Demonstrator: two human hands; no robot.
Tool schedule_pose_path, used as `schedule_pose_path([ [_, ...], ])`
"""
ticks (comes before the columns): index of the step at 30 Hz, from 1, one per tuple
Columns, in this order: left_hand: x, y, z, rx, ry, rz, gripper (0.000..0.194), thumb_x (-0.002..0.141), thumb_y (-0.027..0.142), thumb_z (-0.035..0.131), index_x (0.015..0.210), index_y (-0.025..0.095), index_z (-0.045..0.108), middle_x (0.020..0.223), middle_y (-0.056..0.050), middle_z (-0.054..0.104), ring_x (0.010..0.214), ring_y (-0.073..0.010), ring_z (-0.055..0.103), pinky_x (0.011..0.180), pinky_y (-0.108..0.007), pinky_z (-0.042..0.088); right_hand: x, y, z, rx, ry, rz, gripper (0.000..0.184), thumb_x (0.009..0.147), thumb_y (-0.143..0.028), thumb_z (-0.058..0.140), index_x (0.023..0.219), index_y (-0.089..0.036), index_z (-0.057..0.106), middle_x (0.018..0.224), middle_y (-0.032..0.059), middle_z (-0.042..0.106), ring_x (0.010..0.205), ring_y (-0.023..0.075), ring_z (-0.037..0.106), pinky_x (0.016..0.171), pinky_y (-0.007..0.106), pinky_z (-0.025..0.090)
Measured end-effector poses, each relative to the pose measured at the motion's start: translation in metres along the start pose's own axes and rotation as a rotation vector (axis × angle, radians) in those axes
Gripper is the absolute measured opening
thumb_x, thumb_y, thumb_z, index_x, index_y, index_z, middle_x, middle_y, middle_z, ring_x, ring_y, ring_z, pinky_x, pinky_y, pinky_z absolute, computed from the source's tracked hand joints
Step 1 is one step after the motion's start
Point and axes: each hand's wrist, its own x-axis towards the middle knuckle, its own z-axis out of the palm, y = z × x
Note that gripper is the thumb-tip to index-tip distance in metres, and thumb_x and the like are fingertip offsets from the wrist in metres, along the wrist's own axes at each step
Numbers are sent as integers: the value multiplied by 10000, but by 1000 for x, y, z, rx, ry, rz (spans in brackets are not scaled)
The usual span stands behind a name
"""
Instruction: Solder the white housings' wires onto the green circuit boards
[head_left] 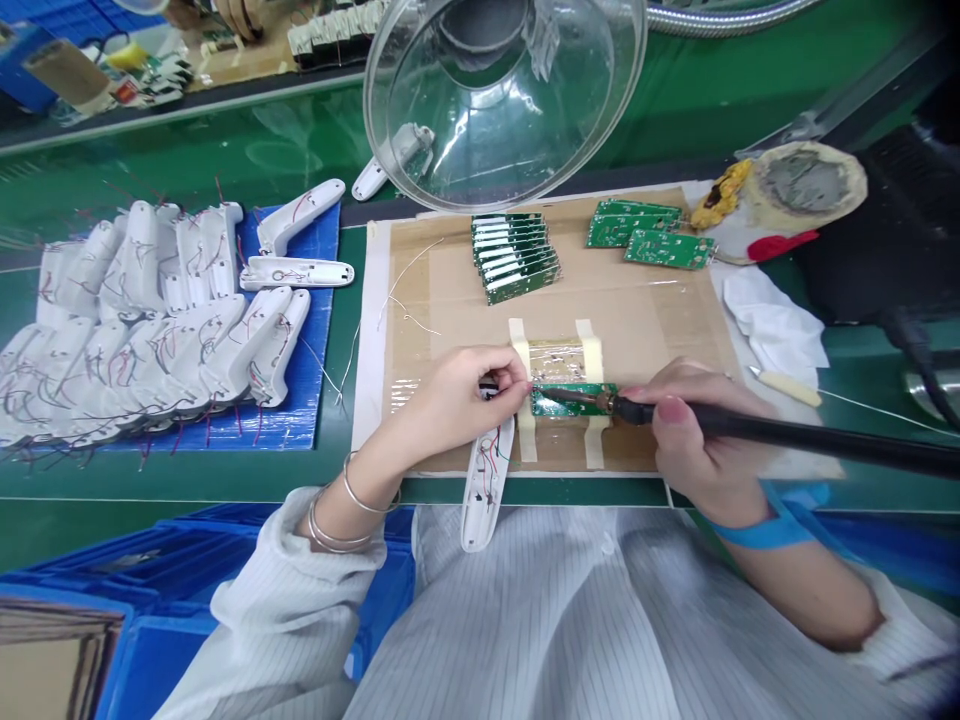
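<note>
My right hand (pixel 694 435) is closed around a black soldering iron (pixel 787 432), its tip resting on the left end of a green circuit board (pixel 574 399). The board lies in a taped jig on a brown cardboard mat (pixel 645 320). My left hand (pixel 457 395) is pinched shut at the board's left edge, holding wires that run from a white plastic housing (pixel 485 480). The housing lies open side up, hanging over the mat's near edge.
Stacked green boards (pixel 516 256) and loose boards (pixel 645 235) lie at the mat's far side. Many wired white housings (pixel 142 320) cover a blue sheet (pixel 315 300) on the left. A clear dome (pixel 502 90) hangs above. A solder-cleaning stand (pixel 802 195), white cloth (pixel 776 320) and blue bins (pixel 150 600) surround.
</note>
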Motion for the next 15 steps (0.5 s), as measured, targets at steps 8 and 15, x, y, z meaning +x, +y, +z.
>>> schedule_pose_path([
  [8,-1,-2,1,11,9,17,101,906,176,597,822,149,646,708,39,573,658,-54,510,615,-184,395,1,-3,1,-33,61,6,87,877,-155,619,866,-200,693,747,-10,696,619,99,576,553,290,421],
  [15,-1,-6,3,-5,26,24,119,922,206,586,840,156,657,713,29,574,665,-61,508,615,-189,395,-2,-1,1,-36,36,52,89,881,-178,631,895,-212,712,767,-7,698,620,98,571,544,292,418],
])
